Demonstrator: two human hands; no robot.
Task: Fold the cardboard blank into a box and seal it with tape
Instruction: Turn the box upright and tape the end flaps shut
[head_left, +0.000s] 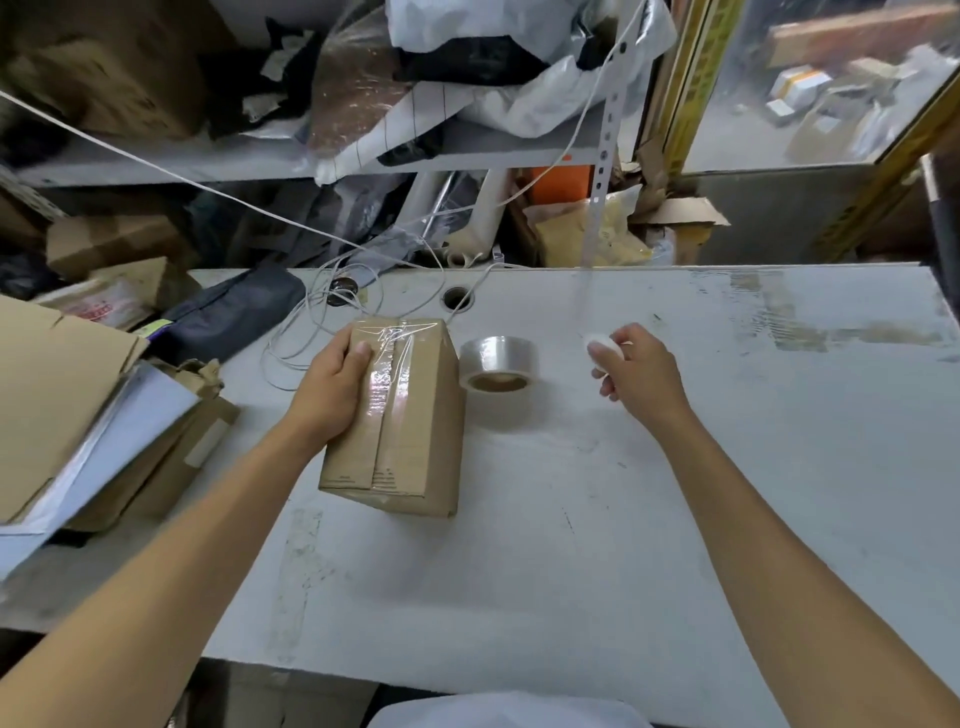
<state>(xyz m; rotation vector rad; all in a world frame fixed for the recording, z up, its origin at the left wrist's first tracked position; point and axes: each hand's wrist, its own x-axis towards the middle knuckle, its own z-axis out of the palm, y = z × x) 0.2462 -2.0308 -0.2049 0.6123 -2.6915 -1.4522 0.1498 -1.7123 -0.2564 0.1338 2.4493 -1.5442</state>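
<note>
Box (400, 415) sits closed on the pale surface (675, 519), left of centre, with clear tape already running along its top seam and crinkling over the far end. Its long axis runs away from the person, the near end turned a little toward the right, so the seam lies almost in line with the left forearm. The left hand (332, 389) rests on the box's left edge near the far end, fingers (361, 349) curled onto the top and pressing on the tape; I judge this steadies the box and rubs the strip down.

The tape roll (496, 364) lies flat just beside the box on its right, core hole up, parked within easy reach and not touching either hand. The right hand (636, 371) hovers over the surface well right of the roll, fingers curled round a small white object (600, 343), perhaps a cutter, though blur hides what it is. The top seam looks sealed, so the task seems near its end.
</note>
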